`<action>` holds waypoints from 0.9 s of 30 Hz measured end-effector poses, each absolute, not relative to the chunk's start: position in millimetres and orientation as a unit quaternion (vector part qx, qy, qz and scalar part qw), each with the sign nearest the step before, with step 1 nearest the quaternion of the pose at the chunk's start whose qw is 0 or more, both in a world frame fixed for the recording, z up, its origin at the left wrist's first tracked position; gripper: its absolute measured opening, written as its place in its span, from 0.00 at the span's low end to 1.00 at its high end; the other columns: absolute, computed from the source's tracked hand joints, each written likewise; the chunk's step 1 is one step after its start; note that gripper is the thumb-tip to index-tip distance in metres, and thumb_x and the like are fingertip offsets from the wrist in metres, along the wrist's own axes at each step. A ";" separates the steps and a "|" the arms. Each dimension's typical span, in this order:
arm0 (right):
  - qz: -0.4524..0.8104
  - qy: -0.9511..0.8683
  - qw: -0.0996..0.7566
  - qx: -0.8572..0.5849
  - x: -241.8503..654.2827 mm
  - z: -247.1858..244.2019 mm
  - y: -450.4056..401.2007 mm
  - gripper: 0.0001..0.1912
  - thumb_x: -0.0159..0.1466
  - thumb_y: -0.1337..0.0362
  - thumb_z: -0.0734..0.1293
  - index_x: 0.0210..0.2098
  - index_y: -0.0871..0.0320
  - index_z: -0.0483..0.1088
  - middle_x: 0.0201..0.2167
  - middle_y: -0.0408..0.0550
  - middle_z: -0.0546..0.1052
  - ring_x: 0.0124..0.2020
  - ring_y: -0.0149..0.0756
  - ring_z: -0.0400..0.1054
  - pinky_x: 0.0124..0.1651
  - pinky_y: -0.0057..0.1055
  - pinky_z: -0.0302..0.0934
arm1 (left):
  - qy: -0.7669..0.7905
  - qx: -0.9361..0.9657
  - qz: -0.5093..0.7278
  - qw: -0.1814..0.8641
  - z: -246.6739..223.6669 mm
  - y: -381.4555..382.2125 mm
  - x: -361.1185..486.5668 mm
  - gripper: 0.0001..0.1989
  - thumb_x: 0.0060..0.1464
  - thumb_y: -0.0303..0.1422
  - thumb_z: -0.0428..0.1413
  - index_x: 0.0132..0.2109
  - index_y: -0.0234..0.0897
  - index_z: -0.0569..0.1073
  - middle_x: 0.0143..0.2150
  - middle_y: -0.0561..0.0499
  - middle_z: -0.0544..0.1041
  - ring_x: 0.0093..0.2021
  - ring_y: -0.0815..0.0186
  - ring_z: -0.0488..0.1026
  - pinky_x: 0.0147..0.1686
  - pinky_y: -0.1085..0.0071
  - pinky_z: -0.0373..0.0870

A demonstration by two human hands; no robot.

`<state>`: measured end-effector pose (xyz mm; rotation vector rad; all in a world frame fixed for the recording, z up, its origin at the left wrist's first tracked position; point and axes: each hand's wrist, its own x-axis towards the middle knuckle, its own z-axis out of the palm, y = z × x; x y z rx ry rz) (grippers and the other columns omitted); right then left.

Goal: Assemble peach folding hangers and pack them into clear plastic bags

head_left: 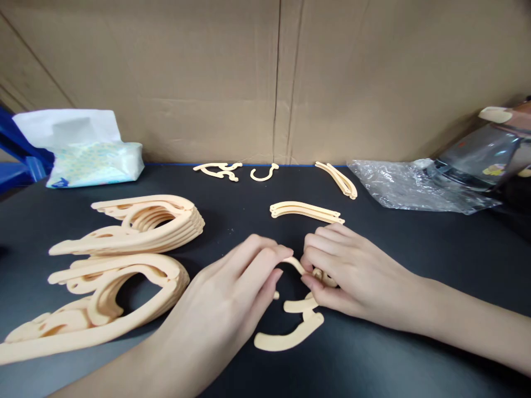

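Observation:
Between my hands is a cream plastic folding hanger. My left hand (243, 284) is closed, its fingertips pinching one end of the curved hanger hook (296, 264). My right hand (342, 271) is closed round the other end, at the joint of the hanger, and its fingers hide most of that joint. Below my hands, curved hanger arms (290, 334) show near the black table surface. Just behind my right hand lies a pair of long hanger strips (307, 211). Two stacks of folded hangers (153, 298) stand to the left of my left hand.
Toward the back of the black table (232, 232) lie a loose hook (264, 173), a small branched hanger piece (219, 170) and more strips (338, 179). A tissue pack (95, 160) is at back left. Clear plastic wrap (406, 185) and a transparent container (477, 155) are at right. Cardboard (207, 83) stands behind.

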<state>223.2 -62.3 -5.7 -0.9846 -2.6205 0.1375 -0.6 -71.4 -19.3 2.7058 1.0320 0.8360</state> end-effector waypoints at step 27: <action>0.116 -0.852 0.248 -0.446 245.8 -6.7 -36.2 0.10 0.72 0.61 0.58 0.39 0.56 0.69 0.38 0.46 0.80 0.42 0.38 0.75 0.61 0.45 0.58 | 0.330 0.921 0.208 -0.012 -19.2 -71.1 -2.5 0.11 0.64 0.24 0.48 0.48 0.34 0.73 0.50 0.44 0.76 0.51 0.56 0.71 0.46 0.59 0.70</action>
